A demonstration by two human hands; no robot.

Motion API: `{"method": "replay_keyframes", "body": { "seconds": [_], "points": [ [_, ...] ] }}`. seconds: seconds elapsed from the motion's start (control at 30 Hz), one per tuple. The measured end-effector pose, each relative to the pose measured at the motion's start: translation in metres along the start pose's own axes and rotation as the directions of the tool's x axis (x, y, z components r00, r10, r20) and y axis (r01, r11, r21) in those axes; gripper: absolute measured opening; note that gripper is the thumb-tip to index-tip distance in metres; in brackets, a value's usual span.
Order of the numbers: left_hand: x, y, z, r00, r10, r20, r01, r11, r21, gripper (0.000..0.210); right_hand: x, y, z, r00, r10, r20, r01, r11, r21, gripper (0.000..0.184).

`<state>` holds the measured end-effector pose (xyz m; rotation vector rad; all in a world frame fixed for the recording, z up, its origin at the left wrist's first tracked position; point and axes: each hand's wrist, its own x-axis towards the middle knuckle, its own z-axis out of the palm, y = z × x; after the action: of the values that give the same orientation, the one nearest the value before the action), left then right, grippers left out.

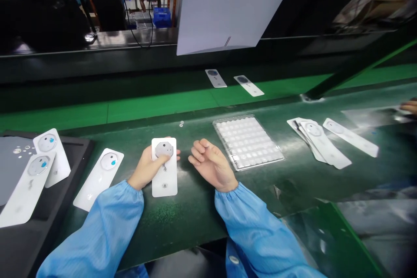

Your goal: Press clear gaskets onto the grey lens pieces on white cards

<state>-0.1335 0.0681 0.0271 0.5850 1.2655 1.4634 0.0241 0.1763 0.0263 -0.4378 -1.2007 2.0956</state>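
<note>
My left hand [148, 166] grips a white rectangular panel with rounded corners [164, 184]. Its thumb lies across the grey round window near the panel's top, and its other fingers are behind. To the right of the panel, apart from it, my right hand [211, 163] hovers with fingers curled and thumb against the fingertips; whether something small is pinched there cannot be made out. Right of that hand lies a clear plastic tray [237, 167] filled with rows of small white pieces. A similar panel with a blue dot [97, 180] rests beside my left forearm.
More panels [31, 186] lie on a black-edged tray [73, 173] at left. Other panels [325, 143] overlap at right, and two [249, 86] sit at the back. Small white rings [181, 124] lie mid-table. A white board [224, 13] hangs ahead; another person's hand [409, 106] shows at right.
</note>
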Motion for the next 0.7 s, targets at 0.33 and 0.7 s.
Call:
{"method": "replay_keyframes", "body": {
  "seconds": [0.33, 0.7],
  "points": [
    [0.003, 0.002, 0.001, 0.997, -0.053, -0.057, 0.054, 0.998, 0.011, 0.045, -0.202, -0.036, -0.15, 0.881, -0.176, -0.438, 0.03, 0.947, -0.32, 0.064],
    [0.002, 0.007, 0.001, 0.998, -0.015, -0.065, 0.016, 1.0, 0.016, 0.08, -0.312, 0.017, -0.267, 0.346, 0.08, -0.935, -0.919, 0.228, -0.321, 0.013]
  ]
}}
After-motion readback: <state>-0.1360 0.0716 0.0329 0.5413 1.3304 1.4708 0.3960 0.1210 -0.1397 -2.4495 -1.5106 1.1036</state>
